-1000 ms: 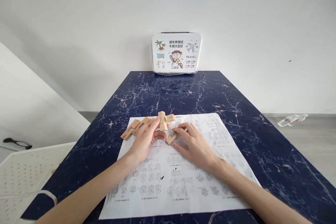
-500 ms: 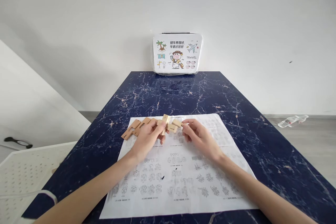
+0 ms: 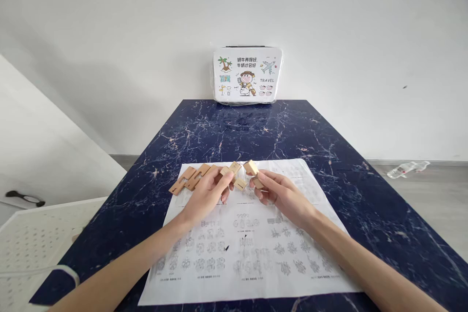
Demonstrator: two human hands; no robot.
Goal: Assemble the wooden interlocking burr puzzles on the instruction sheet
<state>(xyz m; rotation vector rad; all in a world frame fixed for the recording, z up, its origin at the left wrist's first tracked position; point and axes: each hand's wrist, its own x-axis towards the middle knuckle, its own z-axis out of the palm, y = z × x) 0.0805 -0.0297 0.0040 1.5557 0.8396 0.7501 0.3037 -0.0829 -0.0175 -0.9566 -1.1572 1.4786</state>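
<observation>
My left hand [image 3: 210, 192] is closed around some light wooden puzzle pieces [image 3: 235, 167] that cross each other, its thumb pressed on top. A short block end [image 3: 240, 184] with a dark mark juts from them to the right. Between the thumb and fingers of my right hand [image 3: 276, 189] is a separate notched wooden puzzle piece [image 3: 250, 167], tilted and apart from the left hand's pieces. Beside my left hand lie browner, notched wooden pieces [image 3: 186, 176], partly hidden by it. A printed instruction sheet [image 3: 252, 234] with rows of diagrams lies beneath both hands.
The table [image 3: 234, 131] is dark blue with white veins. At its far edge a white case [image 3: 247, 75] with cartoon prints leans against the wall. A white perforated surface [image 3: 36, 239] with a cable [image 3: 69, 269] is at left. A plastic bottle [image 3: 407, 169] lies on the floor at right.
My right hand has turned its puzzle piece, which now shows more of its notched shape, standing tilted. The left hand's crossed pieces have tipped to the right.
</observation>
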